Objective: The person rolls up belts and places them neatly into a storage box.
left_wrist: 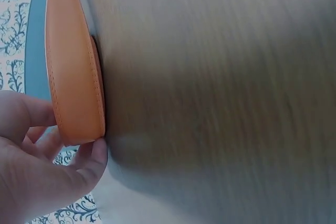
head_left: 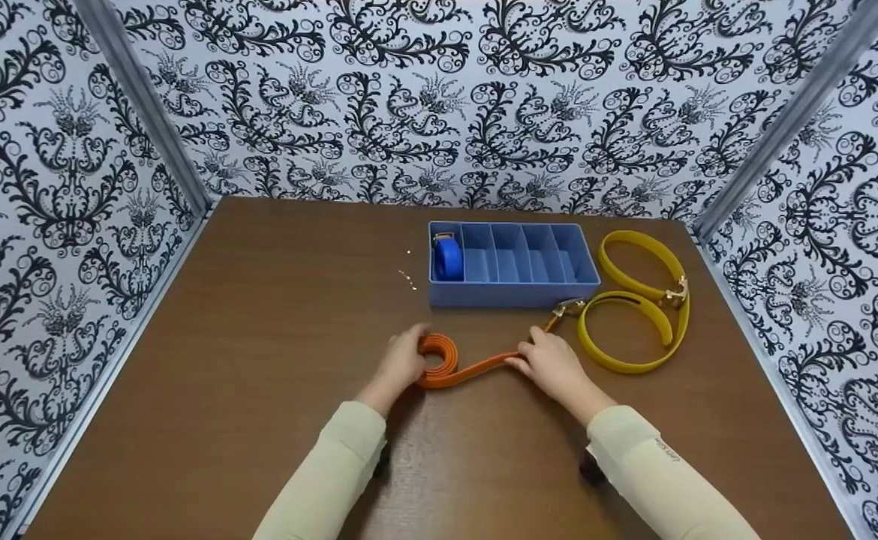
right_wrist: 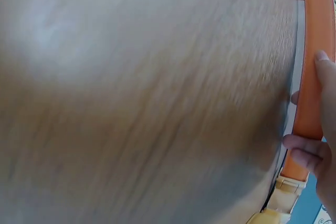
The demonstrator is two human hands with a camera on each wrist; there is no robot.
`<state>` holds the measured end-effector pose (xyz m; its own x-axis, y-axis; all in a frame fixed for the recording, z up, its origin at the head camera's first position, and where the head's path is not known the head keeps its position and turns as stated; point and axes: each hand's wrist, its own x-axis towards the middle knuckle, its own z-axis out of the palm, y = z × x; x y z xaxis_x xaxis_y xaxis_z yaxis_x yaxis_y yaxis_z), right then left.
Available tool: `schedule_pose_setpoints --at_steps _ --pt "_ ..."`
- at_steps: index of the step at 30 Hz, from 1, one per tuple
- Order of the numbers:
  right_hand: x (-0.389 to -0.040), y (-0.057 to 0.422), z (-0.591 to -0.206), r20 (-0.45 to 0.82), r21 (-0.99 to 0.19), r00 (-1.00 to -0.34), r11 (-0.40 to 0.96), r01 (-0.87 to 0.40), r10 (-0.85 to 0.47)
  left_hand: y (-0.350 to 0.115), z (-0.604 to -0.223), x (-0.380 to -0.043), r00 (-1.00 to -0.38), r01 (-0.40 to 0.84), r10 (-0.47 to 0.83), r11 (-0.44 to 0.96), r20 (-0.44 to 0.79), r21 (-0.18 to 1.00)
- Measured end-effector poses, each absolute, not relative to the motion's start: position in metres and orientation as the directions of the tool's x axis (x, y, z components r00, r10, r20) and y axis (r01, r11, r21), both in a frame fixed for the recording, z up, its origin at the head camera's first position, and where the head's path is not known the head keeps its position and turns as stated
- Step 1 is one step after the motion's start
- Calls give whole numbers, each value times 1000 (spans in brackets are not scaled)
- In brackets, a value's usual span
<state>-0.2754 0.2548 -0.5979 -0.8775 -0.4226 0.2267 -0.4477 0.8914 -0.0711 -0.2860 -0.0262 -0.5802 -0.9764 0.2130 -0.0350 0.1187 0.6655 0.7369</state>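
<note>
An orange belt (head_left: 478,368) stands on edge on the brown table, one end wound into a coil and the rest running right to a metal buckle (head_left: 568,307). My left hand (head_left: 403,358) grips the coil from its left side; in the left wrist view, thumb and fingers (left_wrist: 93,162) hold its outer turn. With my right hand (head_left: 553,365) I pinch the strap a little short of the buckle. In the right wrist view, the thumb lies on the orange face (right_wrist: 314,98) and fingers reach under the strap.
Behind the hands stands a blue-grey divided box (head_left: 514,295), a rolled blue belt (head_left: 449,257) in its leftmost compartment. A yellow belt (head_left: 636,367) lies in loose loops at the right, close to the orange belt's buckle. Small shiny bits (head_left: 407,277) lie left of the box. Patterned walls surround the table.
</note>
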Motion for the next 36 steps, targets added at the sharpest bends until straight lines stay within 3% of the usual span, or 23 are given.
schedule_pose_setpoints --at_steps 5,22,29,32,36 --pt "-279 248 -597 252 -13 -887 915 -403 -387 -18 -580 -284 -962 123 266 623 -61 772" --pt "-294 226 -596 232 36 -897 925 -378 -376 -5 -582 -289 -856 378 514 548 56 746" --pt "-298 218 -590 170 14 -903 917 -398 -395 -7 -584 -296 -837 330 546 447 38 832" --pt "-300 214 -588 209 20 -867 888 -459 -453 -7 -585 -298 -862 295 505 442 36 847" --pt "-304 213 -585 326 77 -738 795 -602 -591 -5 -584 -302 -894 283 447 491 41 824"
